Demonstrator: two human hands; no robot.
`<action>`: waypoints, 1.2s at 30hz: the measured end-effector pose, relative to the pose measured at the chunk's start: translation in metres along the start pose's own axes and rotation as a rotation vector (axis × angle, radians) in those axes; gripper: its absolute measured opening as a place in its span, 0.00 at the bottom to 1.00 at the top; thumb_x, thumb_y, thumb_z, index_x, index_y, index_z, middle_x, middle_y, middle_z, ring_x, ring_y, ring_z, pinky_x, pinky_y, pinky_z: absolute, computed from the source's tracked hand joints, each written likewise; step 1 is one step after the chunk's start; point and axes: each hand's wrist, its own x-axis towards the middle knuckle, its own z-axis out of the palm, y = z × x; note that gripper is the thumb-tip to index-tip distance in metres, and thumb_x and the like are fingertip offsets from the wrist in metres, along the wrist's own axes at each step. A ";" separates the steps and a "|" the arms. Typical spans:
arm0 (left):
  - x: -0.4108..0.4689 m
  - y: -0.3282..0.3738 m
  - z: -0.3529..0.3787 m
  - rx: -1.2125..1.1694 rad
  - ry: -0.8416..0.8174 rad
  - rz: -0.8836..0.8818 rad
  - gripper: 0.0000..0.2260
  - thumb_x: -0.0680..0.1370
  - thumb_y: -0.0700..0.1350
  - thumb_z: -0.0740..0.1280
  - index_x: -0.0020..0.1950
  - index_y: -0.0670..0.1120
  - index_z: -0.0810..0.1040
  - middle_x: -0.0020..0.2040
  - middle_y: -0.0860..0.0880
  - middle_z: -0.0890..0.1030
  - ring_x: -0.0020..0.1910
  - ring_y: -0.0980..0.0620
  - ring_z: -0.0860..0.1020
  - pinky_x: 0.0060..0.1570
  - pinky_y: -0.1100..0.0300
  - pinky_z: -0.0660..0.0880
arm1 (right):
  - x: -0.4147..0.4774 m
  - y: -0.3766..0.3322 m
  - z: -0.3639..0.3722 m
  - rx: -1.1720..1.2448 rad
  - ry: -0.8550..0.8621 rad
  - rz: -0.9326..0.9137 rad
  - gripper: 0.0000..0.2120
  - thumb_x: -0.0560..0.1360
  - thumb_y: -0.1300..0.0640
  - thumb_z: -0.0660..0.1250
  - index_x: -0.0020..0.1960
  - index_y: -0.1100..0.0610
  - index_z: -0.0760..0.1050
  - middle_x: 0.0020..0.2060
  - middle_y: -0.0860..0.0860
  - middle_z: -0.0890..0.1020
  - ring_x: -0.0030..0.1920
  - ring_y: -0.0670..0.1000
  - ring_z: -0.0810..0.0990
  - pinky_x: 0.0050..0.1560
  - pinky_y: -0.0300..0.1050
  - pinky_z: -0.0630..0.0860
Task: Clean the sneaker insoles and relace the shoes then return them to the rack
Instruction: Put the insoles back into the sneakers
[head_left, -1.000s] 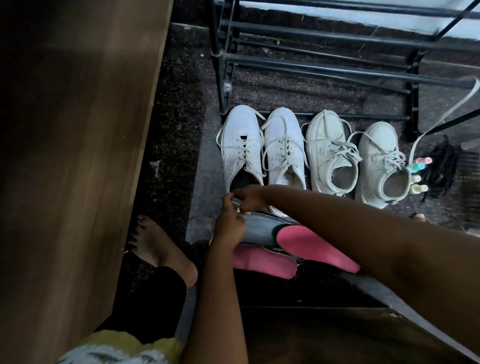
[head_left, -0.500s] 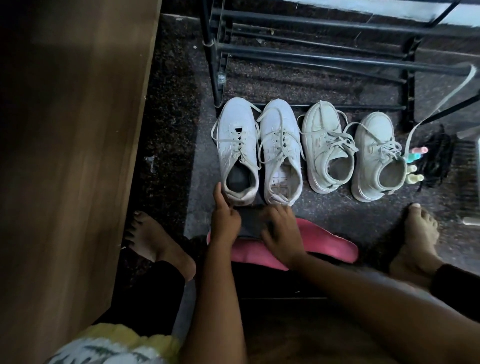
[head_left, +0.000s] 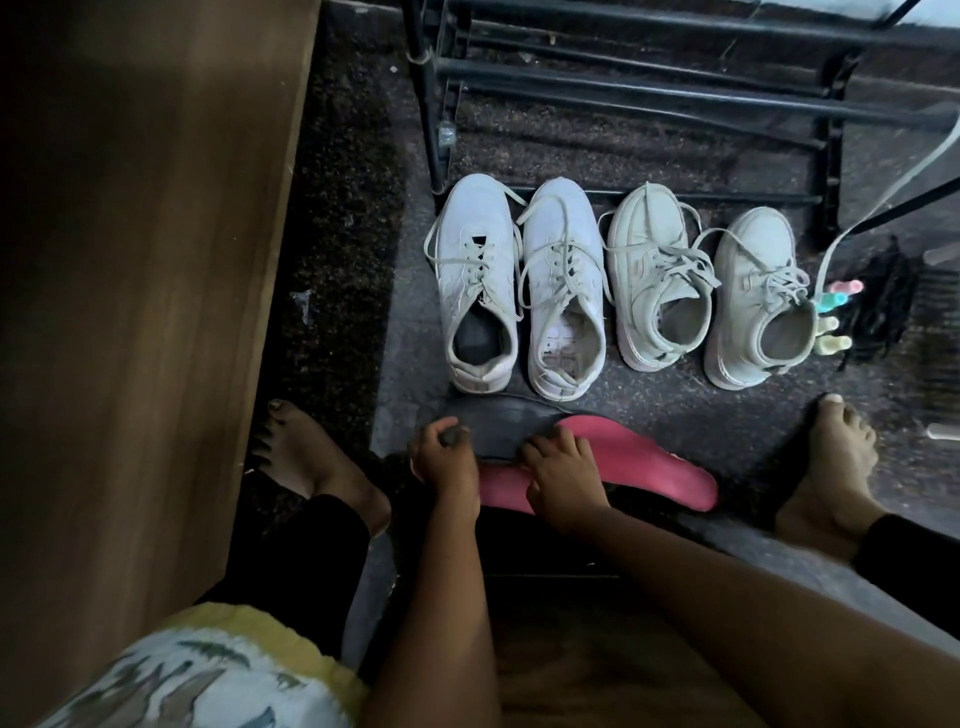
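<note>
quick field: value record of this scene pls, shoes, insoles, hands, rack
shoes: four pale sneakers in a row on the floor, a white pair on the left, a cream pair on the right, all laced
shoe interiors: leftmost white shoe shows a dark insole, the one next to it a bare white footbed
insoles out: dark insole and pink insoles on the floor in front of the shoes
left hand: loosely closed beside the dark insole; grip unclear
right hand: fingers spread, resting on the insoles
rack: black metal, visible shelves hold no shoes
</note>
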 end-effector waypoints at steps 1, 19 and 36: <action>0.002 -0.002 -0.001 -0.008 0.043 0.003 0.07 0.68 0.42 0.70 0.38 0.54 0.77 0.49 0.41 0.80 0.50 0.42 0.78 0.56 0.47 0.75 | -0.002 0.001 0.000 0.011 0.029 -0.011 0.19 0.50 0.51 0.72 0.41 0.51 0.77 0.38 0.47 0.81 0.42 0.56 0.78 0.38 0.45 0.73; -0.046 0.142 -0.098 0.119 -0.017 0.500 0.14 0.69 0.33 0.62 0.46 0.48 0.81 0.41 0.46 0.82 0.40 0.44 0.80 0.41 0.55 0.79 | -0.062 0.019 -0.050 0.712 0.054 0.221 0.54 0.60 0.44 0.76 0.76 0.49 0.47 0.70 0.49 0.67 0.71 0.55 0.61 0.70 0.52 0.57; -0.067 0.185 -0.047 -0.192 -0.370 0.170 0.14 0.80 0.48 0.62 0.64 0.46 0.73 0.49 0.49 0.78 0.38 0.51 0.77 0.26 0.66 0.76 | -0.097 0.032 -0.070 1.087 0.497 0.280 0.24 0.61 0.43 0.72 0.57 0.46 0.76 0.49 0.44 0.81 0.51 0.40 0.79 0.53 0.36 0.74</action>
